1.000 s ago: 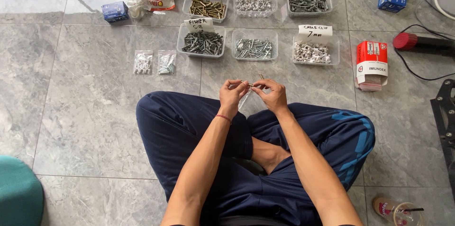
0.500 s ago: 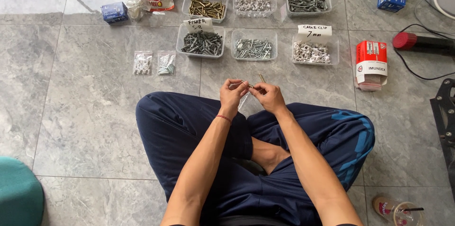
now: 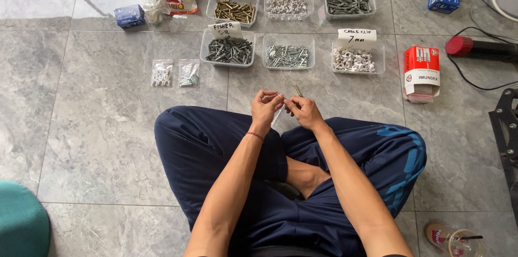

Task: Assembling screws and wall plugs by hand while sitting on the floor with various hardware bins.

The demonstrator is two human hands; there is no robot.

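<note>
Grey stone floor tiles [image 3: 108, 127] lay under the seated person, with six clear trays of screws, plugs and clips in two rows at twelve o'clock. Both hands had stayed together above the crossed legs. The left hand [image 3: 265, 107] pinched the top of a small clear bag [image 3: 277, 117]. The right hand [image 3: 303, 111], which half a second before showed nothing above its fingers, now held a brass-coloured screw [image 3: 297, 90] upright in closed fingertips, just at one o'clock of the bag's mouth. Two filled bags [image 3: 175, 72] lay at ten o'clock.
</note>
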